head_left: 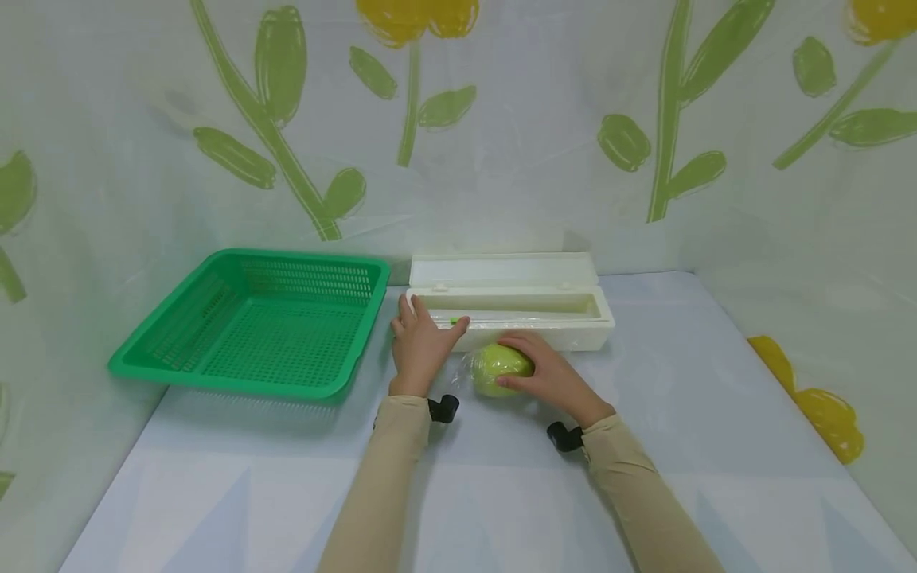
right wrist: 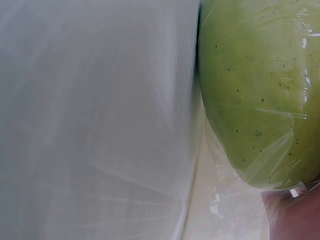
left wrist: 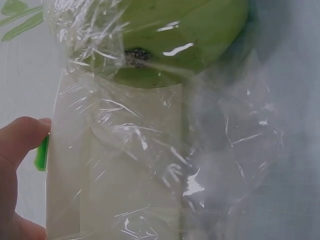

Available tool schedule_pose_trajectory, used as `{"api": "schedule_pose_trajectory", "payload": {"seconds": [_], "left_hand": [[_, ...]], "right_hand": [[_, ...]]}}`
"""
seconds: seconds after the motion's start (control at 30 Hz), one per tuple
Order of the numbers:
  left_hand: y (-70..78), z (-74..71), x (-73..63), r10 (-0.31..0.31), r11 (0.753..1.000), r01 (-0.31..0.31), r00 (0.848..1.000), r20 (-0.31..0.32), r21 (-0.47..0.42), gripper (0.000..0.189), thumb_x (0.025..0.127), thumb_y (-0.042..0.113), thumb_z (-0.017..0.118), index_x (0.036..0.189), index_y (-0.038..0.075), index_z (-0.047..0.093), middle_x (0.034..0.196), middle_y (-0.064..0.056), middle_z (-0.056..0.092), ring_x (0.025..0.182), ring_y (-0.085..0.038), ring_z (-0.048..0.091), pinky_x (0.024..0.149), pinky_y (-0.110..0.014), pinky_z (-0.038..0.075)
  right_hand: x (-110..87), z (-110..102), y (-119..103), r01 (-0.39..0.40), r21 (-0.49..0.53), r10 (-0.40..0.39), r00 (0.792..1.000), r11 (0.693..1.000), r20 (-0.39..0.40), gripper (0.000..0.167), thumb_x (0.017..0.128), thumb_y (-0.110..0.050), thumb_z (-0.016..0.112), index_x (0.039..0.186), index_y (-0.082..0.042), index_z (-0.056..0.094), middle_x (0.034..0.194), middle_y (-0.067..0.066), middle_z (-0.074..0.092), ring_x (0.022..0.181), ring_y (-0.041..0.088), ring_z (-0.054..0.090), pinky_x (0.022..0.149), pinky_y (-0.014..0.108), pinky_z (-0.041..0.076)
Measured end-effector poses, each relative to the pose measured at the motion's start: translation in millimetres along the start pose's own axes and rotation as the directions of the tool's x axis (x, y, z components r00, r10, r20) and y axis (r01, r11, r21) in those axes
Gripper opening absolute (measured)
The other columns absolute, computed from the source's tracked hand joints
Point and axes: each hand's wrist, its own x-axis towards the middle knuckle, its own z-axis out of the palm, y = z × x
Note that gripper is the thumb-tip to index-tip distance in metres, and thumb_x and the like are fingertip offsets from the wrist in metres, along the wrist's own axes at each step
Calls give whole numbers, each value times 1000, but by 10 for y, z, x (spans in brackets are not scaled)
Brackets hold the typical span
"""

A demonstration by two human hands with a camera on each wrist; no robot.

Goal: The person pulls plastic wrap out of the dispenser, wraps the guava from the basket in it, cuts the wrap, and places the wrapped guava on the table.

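Observation:
In the head view my right hand [head_left: 550, 377] grips a round, speckled green fruit [head_left: 494, 371], with the thumb on its near side and the fingers over its far side. Clear cling film [left wrist: 135, 150] covers the fruit and stretches from it in wrinkled folds. Just behind the fruit is a white cling film dispenser box [head_left: 533, 341] with its lid raised. My left hand [head_left: 421, 346] rests at the box's left end, fingers spread. Its thumb [left wrist: 25, 140] lies by a small green slider [left wrist: 42, 155] on the front edge.
A green plastic basket [head_left: 236, 388] stands to the left on the pale tabletop [head_left: 501, 509]. Behind the box rises a wall covering [head_left: 516, 191] printed with flowers. A black wrist camera [head_left: 566, 437] sticks out from the right sleeve.

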Motion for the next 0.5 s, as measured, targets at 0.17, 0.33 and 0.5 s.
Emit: {"api": "schedule_pose_trajectory", "payload": {"seconds": [0.17, 0.33, 0.5], "left_hand": [[0, -23, 0, 12, 1000, -12, 1000, 1, -1, 104, 72, 69, 51, 140, -1, 16, 145, -16, 8, 118, -39, 26, 84, -49, 39], [-19, -69, 15, 6, 1000, -6, 999, 48, 5, 99, 74, 66, 51, 141, 1, 16, 146, -13, 7, 119, -38, 28, 84, -49, 39], [-32, -102, 27, 1, 1000, -1, 997, 77, 1, 97, 76, 64, 51, 141, 2, 16, 147, -12, 6, 120, -37, 29, 87, -49, 37]], "right_hand": [[-3, 2, 2, -6, 0, 6, 1000, 1000, -1, 66, 73, -51, 65, 127, -18, 48, 131, -4, 40, 121, 17, 35, 98, 39, 28], [-5, 3, 6, -5, -3, 5, 1000, 1000, 5, 66, 73, -51, 65, 127, -17, 48, 132, -3, 39, 121, 18, 35, 99, 39, 28], [9, -3, -1, 7, -7, -7, 1000, 1000, 2, 65, 73, -49, 67, 126, -16, 49, 130, -3, 40, 121, 18, 35, 99, 39, 28]]}}
